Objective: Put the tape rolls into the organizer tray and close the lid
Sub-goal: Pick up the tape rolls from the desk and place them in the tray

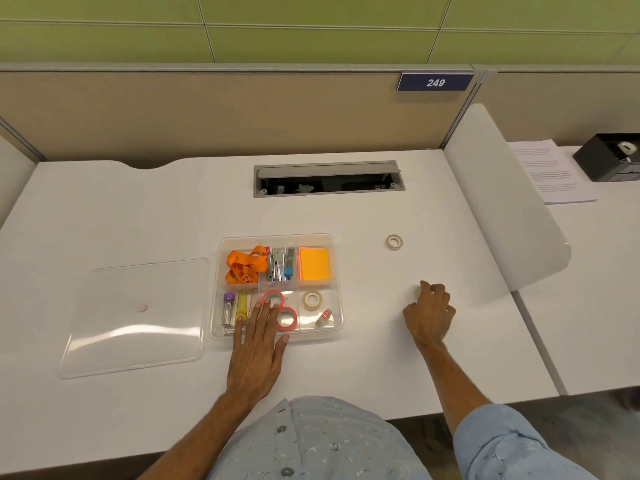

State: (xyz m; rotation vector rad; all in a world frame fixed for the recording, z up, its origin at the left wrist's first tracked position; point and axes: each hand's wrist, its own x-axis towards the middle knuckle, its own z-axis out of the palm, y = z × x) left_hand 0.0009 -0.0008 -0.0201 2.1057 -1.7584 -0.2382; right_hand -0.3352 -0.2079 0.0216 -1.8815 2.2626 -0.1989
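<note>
Head view: clear organizer tray (337, 317) mid-desk, uncovered.
Lid: lid (135, 317) flat left of the tray, clear of loading.
Left hand: left hand (258, 344) flat, fingers spread, steadying the tray's front edge.
Right hand: right hand (429, 315) curled over a pale tape roll (417, 293) on the desk; grip closure unclear.
Tapes: two pink-rimmed rolls (286, 319) and a clear roll (312, 300) inside; spare roll (394, 242) well apart.

White desk (138, 209) is backed by a tan partition (207, 112) w/ "249" plate (435, 82); green wall panels (311, 26) are seen above. Open cable hatch (329, 178) is set in desk; white divider (502, 202) at right.

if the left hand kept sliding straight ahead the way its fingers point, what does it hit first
Probably the pink tape roll at the fingertips of the left hand; beyond it the staplers. Height above the organizer tray is unclear.
</note>
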